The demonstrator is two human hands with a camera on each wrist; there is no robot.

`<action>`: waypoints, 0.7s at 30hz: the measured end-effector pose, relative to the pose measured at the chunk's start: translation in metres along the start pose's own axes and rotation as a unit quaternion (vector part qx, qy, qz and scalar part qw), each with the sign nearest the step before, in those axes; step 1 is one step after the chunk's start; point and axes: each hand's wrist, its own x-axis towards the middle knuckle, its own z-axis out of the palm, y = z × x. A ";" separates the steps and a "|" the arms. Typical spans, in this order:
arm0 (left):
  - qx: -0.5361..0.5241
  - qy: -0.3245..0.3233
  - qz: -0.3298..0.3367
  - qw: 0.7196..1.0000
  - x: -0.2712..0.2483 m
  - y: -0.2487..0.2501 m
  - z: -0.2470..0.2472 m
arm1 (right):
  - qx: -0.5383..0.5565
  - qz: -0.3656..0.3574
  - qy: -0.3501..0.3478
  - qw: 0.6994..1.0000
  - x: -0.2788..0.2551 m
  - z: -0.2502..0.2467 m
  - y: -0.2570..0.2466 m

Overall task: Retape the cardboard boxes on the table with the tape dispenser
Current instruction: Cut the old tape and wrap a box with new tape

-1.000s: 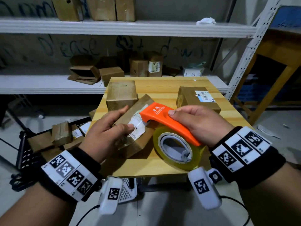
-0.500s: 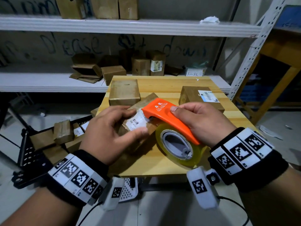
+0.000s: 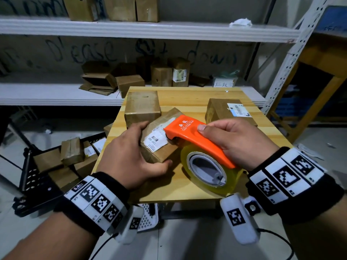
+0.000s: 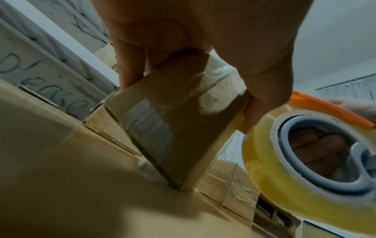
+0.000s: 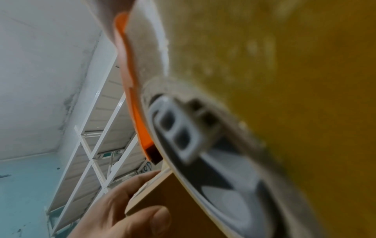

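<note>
A small cardboard box (image 3: 161, 147) with a white barcode label stands tilted on one corner on the wooden table (image 3: 184, 186). My left hand (image 3: 131, 156) grips the small box (image 4: 173, 125) from the left, thumb under its near edge and fingers over the top. My right hand (image 3: 236, 141) holds the orange tape dispenser (image 3: 197, 136) by its handle, its nose pressed to the box's top by the label. The yellowish tape roll (image 3: 208, 167) hangs below the handle; the roll (image 4: 317, 161) shows in the left wrist view, and the same roll (image 5: 284, 112) fills the right wrist view.
Two more boxes sit on the table: one at the back left (image 3: 142, 106), one with a label at the back right (image 3: 227, 111). A black cart (image 3: 43, 177) with several boxes stands left of the table. White shelving (image 3: 131, 29) with boxes lies behind.
My left hand has shifted from the label to gripping the box's left side and near edge. The box has tipped up more. The dispenser's nose has moved slightly farther along the top.
</note>
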 end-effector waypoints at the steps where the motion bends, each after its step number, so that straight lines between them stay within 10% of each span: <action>1: -0.004 -0.003 0.000 1.000 0.000 0.001 0.001 | 0.003 0.002 0.002 1.000 -0.001 -0.002 0.000; 21: -0.052 0.011 -0.044 0.998 0.002 0.002 0.020 | -0.035 0.031 0.026 0.999 -0.024 -0.026 0.017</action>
